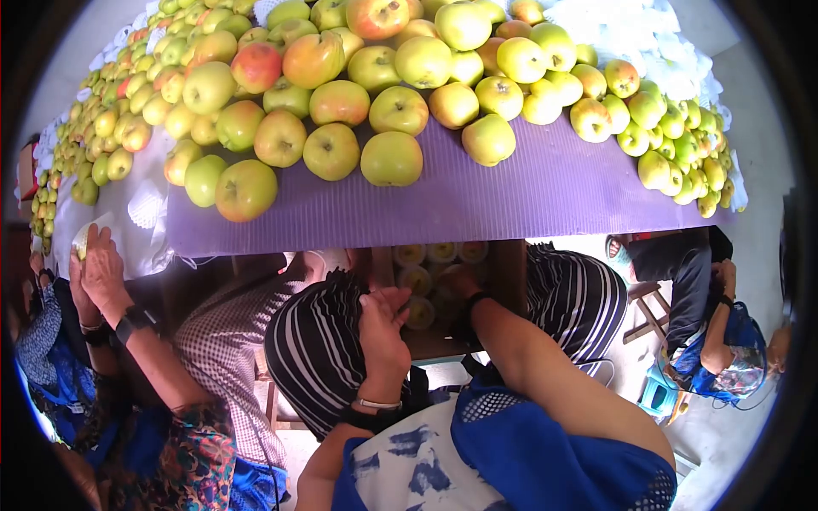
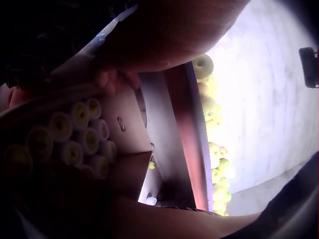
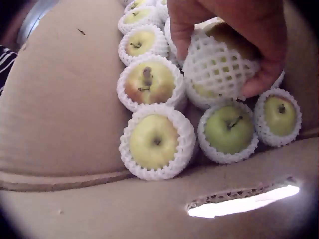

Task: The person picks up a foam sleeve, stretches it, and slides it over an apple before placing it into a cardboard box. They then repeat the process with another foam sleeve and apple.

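Observation:
Inside a cardboard box (image 3: 65, 109), my right hand (image 3: 239, 35) grips an apple in a white foam net (image 3: 219, 67) between thumb and fingers. Around it sit several other netted apples, among them a yellow one (image 3: 154, 142) and a green one (image 3: 229, 128) by the slotted wall. In the head view the right hand (image 1: 457, 283) reaches down into the box, partly in shadow. My left hand (image 1: 383, 336) is held at the box's near left side with loosely bent fingers and nothing in them. The left wrist view shows that hand (image 2: 169, 37) dark above rows of netted apples (image 2: 82, 139).
A purple ribbed tabletop (image 1: 562, 183) lies beyond the box, with loose apples (image 1: 392, 159) heaped along it. White foam nets (image 1: 635, 30) are piled at the back right. Another person's hands (image 1: 104, 272) work at the left. A seated person (image 1: 720, 341) and wooden stool (image 1: 649, 315) are at right.

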`<state>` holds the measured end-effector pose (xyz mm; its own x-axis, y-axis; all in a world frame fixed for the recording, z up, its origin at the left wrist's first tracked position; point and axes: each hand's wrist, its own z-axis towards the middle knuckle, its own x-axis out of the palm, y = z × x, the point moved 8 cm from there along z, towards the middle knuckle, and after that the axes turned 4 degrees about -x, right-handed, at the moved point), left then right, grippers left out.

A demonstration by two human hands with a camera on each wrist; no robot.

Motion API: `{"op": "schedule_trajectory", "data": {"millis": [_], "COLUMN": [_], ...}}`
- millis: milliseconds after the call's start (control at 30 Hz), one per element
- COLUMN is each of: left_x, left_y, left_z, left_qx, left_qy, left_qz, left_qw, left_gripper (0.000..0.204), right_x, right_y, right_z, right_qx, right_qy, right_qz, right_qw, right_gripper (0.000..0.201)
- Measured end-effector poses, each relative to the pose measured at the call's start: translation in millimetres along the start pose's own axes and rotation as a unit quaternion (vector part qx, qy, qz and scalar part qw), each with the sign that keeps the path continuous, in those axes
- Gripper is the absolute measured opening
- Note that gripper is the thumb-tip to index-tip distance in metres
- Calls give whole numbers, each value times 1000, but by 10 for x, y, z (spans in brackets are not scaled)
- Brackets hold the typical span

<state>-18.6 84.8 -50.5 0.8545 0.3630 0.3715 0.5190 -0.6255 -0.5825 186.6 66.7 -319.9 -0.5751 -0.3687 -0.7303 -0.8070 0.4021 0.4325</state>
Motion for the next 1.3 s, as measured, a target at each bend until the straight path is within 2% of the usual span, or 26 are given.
{"op": "schedule_trajectory", "data": {"millis": [33,233,267,333,467,500,533,567,633,667,733,833,867,933,967,1033,1067,1133,1167,1233,1300], "left_x": [8,40,55,69,90,94,109,122,120,120,130,135,137,143,156,169,166,163,158,153,159], "left_y": [-1,-1,0,-1,12,12,6,1,20,33,28,19,17,17,18,20,26,39,51,60,73], "left_z": [-7,-18,-15,-7,-17,-23,-27,-30,-25,-23,-32,-34,-35,-35,-35,-34,-30,-31,-37,-46,-45], "left_qx": [2,-3,-2,-1,-4,-4,-2,-1,-1,-2,-2,-3,-3,-3,-3,-3,-5,-4,-6,-8,-6], "left_qy": [3,18,26,29,48,49,55,61,64,66,66,65,65,64,66,65,61,64,65,67,71], "left_qz": [7,44,45,51,52,51,53,54,53,52,59,65,65,69,73,72,71,73,73,74,74], "left_qw": [1000,999,999,998,997,997,997,997,997,996,996,996,996,996,995,995,996,995,995,995,995], "left_gripper": [45,46,46,46,44,44,44,43,43,43,43,44,43,43,43,43,43,43,43,43,42], "right_x": [4,-54,-77,-19,111,-49,-199,-209,-312,-361,-358,-283,-237,-372,-369,-274,-267,-273,-270,-175,-113], "right_y": [242,334,366,380,395,393,329,336,340,365,533,578,573,534,507,376,375,368,358,277,194], "right_z": [-24,-37,-25,40,-68,-190,-312,-321,-398,-413,-363,-288,-269,-308,-300,-249,-249,-299,-306,-293,-256], "right_qx": [-142,-81,-80,-51,-42,-12,17,16,62,62,-6,39,37,6,4,66,64,68,67,83,79], "right_qy": [-42,-114,-113,-36,-34,-163,-287,-288,-261,-261,-187,-134,-132,-277,-278,-217,-219,-252,-252,-205,-216], "right_qz": [-191,-220,-220,-229,-254,-113,33,33,178,179,98,111,111,241,241,281,281,261,261,305,278], "right_qw": [970,965,966,971,966,980,957,957,947,947,977,984,984,930,930,933,932,930,929,926,933], "right_gripper": [22,27,27,31,34,36,38,38,38,38,36,35,35,36,36,49,49,65,65,73,75]}}
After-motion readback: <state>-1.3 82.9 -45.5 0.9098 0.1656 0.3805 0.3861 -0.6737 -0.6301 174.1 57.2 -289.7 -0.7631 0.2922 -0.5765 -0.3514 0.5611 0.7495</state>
